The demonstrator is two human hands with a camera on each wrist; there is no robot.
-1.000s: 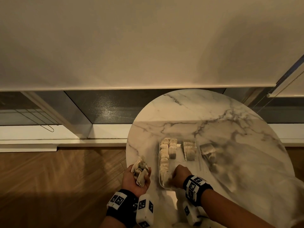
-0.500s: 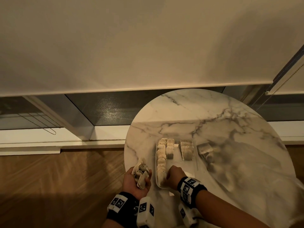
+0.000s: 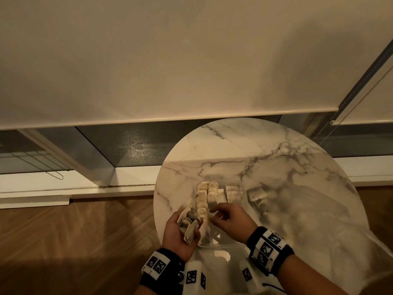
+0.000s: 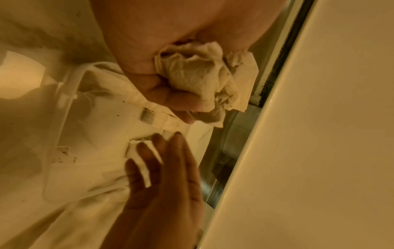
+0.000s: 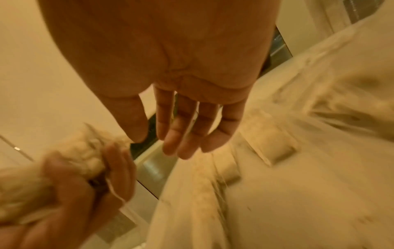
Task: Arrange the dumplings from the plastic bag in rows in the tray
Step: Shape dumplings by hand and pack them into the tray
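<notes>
Closest to me, my left hand (image 3: 180,232) is cupped palm up at the near left edge of the tray, fingers curled round a small clutch of dumplings (image 3: 190,223); the left wrist view shows the same crumpled, pale wrappers (image 4: 198,80) pressed into the palm by the thumb. Just beside it, my right hand (image 3: 230,218) hangs over the near end of the clear plastic tray (image 3: 221,241), holding nothing, fingers (image 5: 181,134) loose and only slightly bent, as the right wrist view shows plainly. Its fingertips reach toward the left hand's pile, close but I can't tell whether they touch.

Beyond the hands, the tray lies on the round marble table (image 3: 276,150). A long row of dumplings (image 3: 201,196) runs up the tray's left side, a shorter row (image 3: 212,191) sits right against it, and a third short group (image 3: 233,193) stands a little apart to the right. Further right, outside the tray, the plastic bag (image 3: 297,209) lies spread on the marble with a few dumplings (image 3: 258,194) inside near its left end.

Behind the table I see a white roller blind (image 3: 148,60).
</notes>
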